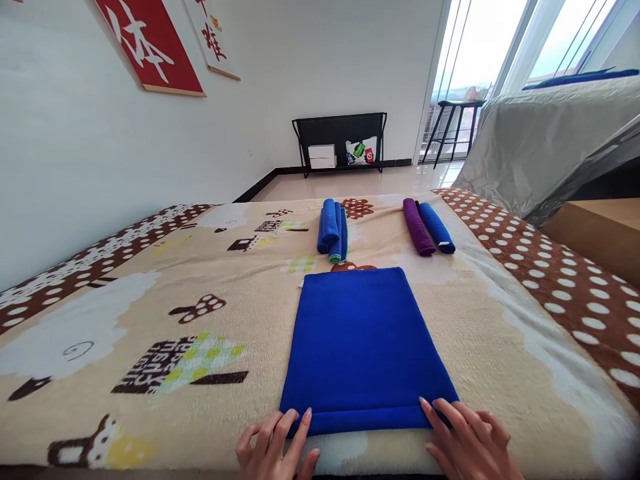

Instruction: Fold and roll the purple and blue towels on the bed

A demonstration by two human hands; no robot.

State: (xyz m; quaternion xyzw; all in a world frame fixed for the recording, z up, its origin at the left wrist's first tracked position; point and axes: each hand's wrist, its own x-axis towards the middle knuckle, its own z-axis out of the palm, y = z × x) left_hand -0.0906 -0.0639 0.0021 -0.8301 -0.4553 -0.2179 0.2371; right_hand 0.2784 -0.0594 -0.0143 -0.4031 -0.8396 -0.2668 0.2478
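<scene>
A blue cloth (365,343) lies spread flat on the patterned blanket (150,313), its near hem folded under both hands. The left hand (275,447) rests at the cloth's near left corner, fingers (300,427) loosely extended and touching the hem, grasping nothing. The right hand (467,440) sits at the near right corner, fingertips (430,405) pressing flat on the cloth's edge, likewise unclenched. Beyond the cloth's far edge lie rolled blue towels (333,230) and, to their right, a purple roll (419,227) beside another blue roll (437,227). Bare blanket lies on both sides of the cloth.
</scene>
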